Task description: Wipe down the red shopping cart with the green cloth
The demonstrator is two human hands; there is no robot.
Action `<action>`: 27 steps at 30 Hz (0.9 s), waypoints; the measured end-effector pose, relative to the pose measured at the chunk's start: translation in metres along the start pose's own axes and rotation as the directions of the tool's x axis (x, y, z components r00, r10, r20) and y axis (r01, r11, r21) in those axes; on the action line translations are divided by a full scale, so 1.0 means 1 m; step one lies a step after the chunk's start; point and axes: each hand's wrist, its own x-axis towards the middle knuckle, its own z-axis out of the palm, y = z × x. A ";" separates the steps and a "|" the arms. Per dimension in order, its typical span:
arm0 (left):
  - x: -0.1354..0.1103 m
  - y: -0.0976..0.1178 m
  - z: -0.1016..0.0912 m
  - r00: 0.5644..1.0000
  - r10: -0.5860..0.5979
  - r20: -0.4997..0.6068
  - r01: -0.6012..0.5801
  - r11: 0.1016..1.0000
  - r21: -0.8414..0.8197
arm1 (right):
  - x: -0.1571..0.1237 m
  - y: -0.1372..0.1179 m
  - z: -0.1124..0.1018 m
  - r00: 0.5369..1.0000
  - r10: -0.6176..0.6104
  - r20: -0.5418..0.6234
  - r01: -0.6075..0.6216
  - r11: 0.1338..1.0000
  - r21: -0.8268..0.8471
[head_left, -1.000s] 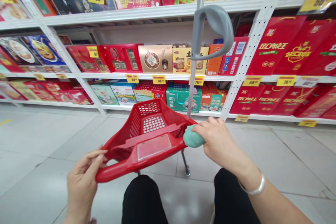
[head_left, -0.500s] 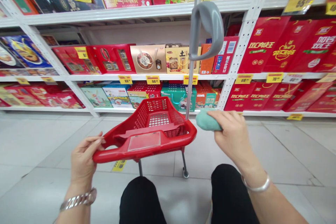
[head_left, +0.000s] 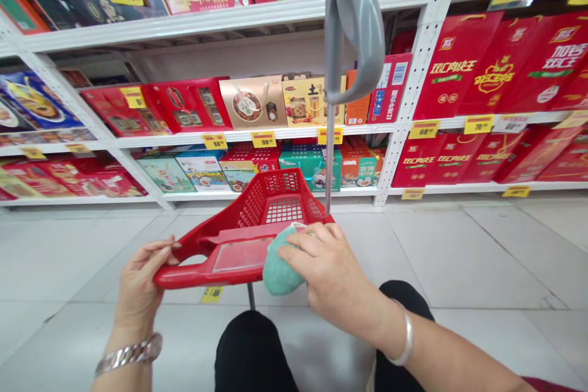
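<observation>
A red plastic shopping cart point(head_left: 197, 274) stands in front of me, its perforated basket pointing toward the shelves. My left hand point(head_left: 146, 269) grips the left end of its handle, thumb on top. In my right hand point(head_left: 328, 269) is a green cloth point(head_left: 281, 266), bunched up and pressed against the right part of the handle beside the pale panel point(head_left: 239, 255). The cloth and hand cover the handle's right end. From the cart's right side rises a metal pole point(head_left: 331, 153) with a grey loop grip point(head_left: 374, 43).
White shelves point(head_left: 294, 131) with boxed goods and yellow price tags stretch across the background. Red gift bags point(head_left: 463, 67) fill the right section. Grey floor tiles point(head_left: 441, 257) lie around the cart, and my knees point(head_left: 252, 349) are close below it.
My right hand has moved left with the green cloth, from beside the cart onto its handle. My left hand keeps its hold. The view has shifted slightly.
</observation>
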 end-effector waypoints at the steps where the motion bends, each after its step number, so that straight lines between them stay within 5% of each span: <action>1: 0.000 0.000 -0.002 1.000 -0.014 -0.012 0.014 1.000 -0.013 | -0.003 0.005 -0.002 0.999 0.037 -0.007 -0.036 0.999 0.030; 10: 0.001 0.007 -0.008 0.981 -0.126 -0.151 0.113 0.989 -0.092 | -0.020 0.039 -0.017 0.978 0.204 -0.035 -0.183 0.930 0.318; 12: -0.006 0.012 -0.009 0.958 -0.060 -0.280 0.087 0.993 0.082 | -0.021 0.039 -0.014 0.979 0.195 -0.065 -0.166 0.937 0.306; 15: -0.032 0.019 0.001 0.910 0.209 -0.357 -0.036 0.900 0.435 | -0.020 0.035 -0.008 0.983 0.153 -0.103 -0.123 0.961 0.249; 18: -0.068 0.021 0.026 0.932 0.335 -0.139 -0.225 0.834 0.503 | -0.019 0.028 -0.005 0.986 0.124 -0.109 -0.106 0.981 0.160; 21: -0.090 0.016 0.046 0.878 0.462 0.130 -0.444 0.682 0.581 | -0.018 0.021 -0.006 0.989 0.139 -0.054 -0.132 0.985 0.112; 24: -0.089 0.008 0.046 0.843 0.483 0.234 -0.509 0.579 0.637 | -0.015 0.015 -0.009 0.989 0.143 0.042 -0.146 0.985 0.089; 27: -0.074 0.003 0.030 0.835 0.456 0.308 -0.541 0.577 0.613 | -0.012 0.006 -0.010 0.987 0.118 0.105 -0.126 0.990 0.070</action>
